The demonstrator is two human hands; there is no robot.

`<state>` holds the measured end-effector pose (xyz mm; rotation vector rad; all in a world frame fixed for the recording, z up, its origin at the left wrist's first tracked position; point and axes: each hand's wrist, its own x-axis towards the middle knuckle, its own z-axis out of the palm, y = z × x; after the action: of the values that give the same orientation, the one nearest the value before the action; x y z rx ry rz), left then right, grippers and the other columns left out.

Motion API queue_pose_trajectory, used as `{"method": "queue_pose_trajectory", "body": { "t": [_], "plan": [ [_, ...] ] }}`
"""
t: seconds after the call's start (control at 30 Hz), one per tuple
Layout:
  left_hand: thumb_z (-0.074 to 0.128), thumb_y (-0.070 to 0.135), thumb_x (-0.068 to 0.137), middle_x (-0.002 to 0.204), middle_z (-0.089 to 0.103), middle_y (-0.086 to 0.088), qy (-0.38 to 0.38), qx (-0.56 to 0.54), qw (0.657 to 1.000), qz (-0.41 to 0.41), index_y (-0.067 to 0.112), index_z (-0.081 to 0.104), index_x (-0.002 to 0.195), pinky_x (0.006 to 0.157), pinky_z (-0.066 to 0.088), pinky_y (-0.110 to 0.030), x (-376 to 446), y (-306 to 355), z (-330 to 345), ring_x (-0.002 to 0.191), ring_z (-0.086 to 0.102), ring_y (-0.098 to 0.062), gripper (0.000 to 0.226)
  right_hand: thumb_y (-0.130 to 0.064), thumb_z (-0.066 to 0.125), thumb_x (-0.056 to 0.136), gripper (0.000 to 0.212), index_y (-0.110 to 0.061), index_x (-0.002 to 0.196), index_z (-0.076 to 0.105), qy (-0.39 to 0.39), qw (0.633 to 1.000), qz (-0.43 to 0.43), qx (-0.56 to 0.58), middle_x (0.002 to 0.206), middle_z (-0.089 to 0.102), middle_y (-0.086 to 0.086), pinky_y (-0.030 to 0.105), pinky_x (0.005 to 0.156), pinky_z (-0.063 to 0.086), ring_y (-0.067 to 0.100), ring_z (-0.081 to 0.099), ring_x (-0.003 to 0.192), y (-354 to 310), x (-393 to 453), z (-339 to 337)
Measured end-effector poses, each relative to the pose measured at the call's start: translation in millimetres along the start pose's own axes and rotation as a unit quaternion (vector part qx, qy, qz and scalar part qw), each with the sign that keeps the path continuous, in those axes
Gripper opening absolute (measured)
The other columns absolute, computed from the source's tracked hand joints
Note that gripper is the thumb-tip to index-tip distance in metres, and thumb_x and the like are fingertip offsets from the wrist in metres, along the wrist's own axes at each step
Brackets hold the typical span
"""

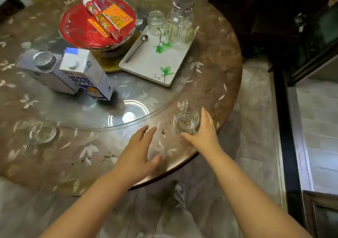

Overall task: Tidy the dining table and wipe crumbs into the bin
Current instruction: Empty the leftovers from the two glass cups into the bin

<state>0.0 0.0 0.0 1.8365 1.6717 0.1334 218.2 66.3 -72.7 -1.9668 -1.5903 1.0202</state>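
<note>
A small glass cup (186, 119) with a handle stands near the table's right front edge, with a few bits at its bottom. My right hand (203, 133) reaches around its right side, fingers straight and thumb in front, not closed on it. My left hand (139, 153) hovers flat with spread fingers over the round table (215, 58) near the front edge. Crumbs (163, 132) lie between my hands, and more crumbs (108, 157) lie left of my left hand.
On the glass turntable (95, 113) stand two milk cartons (86, 73), a red plate (80, 29) with packets, and a white tray (155, 62) holding a spoon (137, 47) and upturned glasses (181, 18). A glass dish (43, 132) sits at the front left. Dark furniture stands at the right.
</note>
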Motion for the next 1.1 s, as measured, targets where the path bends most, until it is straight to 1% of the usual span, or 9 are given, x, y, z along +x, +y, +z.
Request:
{"method": "queue_pose_trajectory", "body": {
  "t": [0.13,0.37,0.43,0.53,0.6,0.7,0.93,1.0,1.1],
  "plan": [
    [0.062,0.041,0.088,0.164,0.010,0.005,-0.012,-0.029,0.999,-0.006,0.033,0.019,0.154,0.114,0.017,-0.023,36.6,14.8,16.6,0.149,0.012,-0.010,0.079,-0.036,0.090,0.061,0.127,-0.021,0.155,0.006,-0.052,0.999,0.007,0.004,0.162,0.012,0.004,0.028,0.115,0.019,0.022,0.018,0.148,12.5,34.1,7.1],
    [0.065,0.041,0.087,0.162,0.017,0.004,-0.015,-0.052,0.998,-0.039,0.030,0.023,0.153,0.115,0.019,-0.024,58.4,7.2,28.9,0.148,0.018,-0.011,0.079,-0.038,0.088,0.052,0.104,-0.022,0.140,0.034,-0.030,0.999,-0.024,0.030,0.134,0.052,0.003,0.040,0.105,0.042,0.026,0.046,0.127,24.8,42.8,15.4],
    [0.065,0.039,0.087,0.160,0.021,0.004,-0.008,-0.062,0.997,-0.049,0.029,0.026,0.153,0.116,0.022,-0.025,60.5,2.3,28.4,0.147,0.021,-0.011,0.078,-0.033,0.088,0.051,0.098,-0.019,0.135,0.039,-0.014,0.999,-0.040,0.034,0.128,0.051,0.002,0.034,0.102,0.041,0.025,0.047,0.123,21.3,40.8,13.4],
    [0.066,0.033,0.088,0.155,0.030,0.004,-0.001,-0.086,0.994,-0.066,0.025,0.030,0.152,0.108,0.023,-0.016,59.8,-6.2,28.3,0.142,0.029,-0.010,0.074,-0.029,0.088,0.051,0.094,-0.017,0.131,0.042,0.005,0.997,-0.072,0.039,0.124,0.047,0.002,0.022,0.096,0.037,0.020,0.047,0.118,12.6,29.7,10.1],
    [0.067,0.031,0.088,0.149,0.040,0.005,0.010,-0.127,0.988,-0.087,0.027,0.034,0.149,0.105,0.030,-0.017,55.9,-12.6,28.4,0.135,0.038,-0.009,0.069,-0.031,0.087,0.052,0.094,-0.016,0.133,0.041,-0.008,0.994,-0.103,0.031,0.128,0.045,0.002,0.031,0.102,0.041,0.018,0.046,0.120,2.7,19.2,9.5],
    [0.066,0.025,0.089,0.131,0.059,0.004,0.032,-0.240,0.962,-0.127,0.031,0.045,0.141,0.108,0.043,-0.032,44.5,-22.5,27.3,0.123,0.054,-0.007,0.057,-0.032,0.088,0.054,0.098,-0.023,0.137,0.037,-0.052,0.990,-0.130,0.032,0.135,0.046,-0.005,0.040,0.105,0.043,0.015,0.046,0.126,-19.8,0.4,13.3],
    [0.063,0.034,0.076,0.111,0.069,0.001,0.083,-0.335,0.926,-0.156,0.022,0.057,0.130,0.098,0.051,-0.036,10.5,-64.2,3.9,0.106,0.064,-0.008,0.056,-0.028,0.092,0.054,0.091,-0.034,0.127,0.039,-0.121,0.983,-0.100,0.091,0.114,0.057,-0.017,0.012,0.086,0.046,-0.007,0.056,0.104,-87.9,-34.0,47.1],
    [0.066,0.026,0.080,0.115,0.067,-0.001,0.125,-0.340,0.916,-0.175,0.020,0.057,0.129,0.096,0.052,-0.036,-0.8,-89.0,-8.4,0.105,0.064,-0.011,0.050,-0.021,0.091,0.054,0.086,-0.035,0.123,0.042,-0.136,0.979,-0.115,0.096,0.110,0.056,-0.022,0.000,0.078,0.040,-0.017,0.052,0.101,-108.1,-38.8,63.6],
    [0.066,0.007,0.086,0.122,0.061,0.000,0.221,-0.342,0.884,-0.230,0.016,0.057,0.127,0.091,0.053,-0.032,-19.9,-135.6,-27.2,0.105,0.062,-0.014,0.043,-0.022,0.091,0.052,0.084,-0.044,0.116,0.040,-0.152,0.975,-0.143,0.080,0.110,0.055,-0.024,-0.002,0.078,0.037,-0.015,0.051,0.105,-135.2,-42.9,89.1]
  ]
}}
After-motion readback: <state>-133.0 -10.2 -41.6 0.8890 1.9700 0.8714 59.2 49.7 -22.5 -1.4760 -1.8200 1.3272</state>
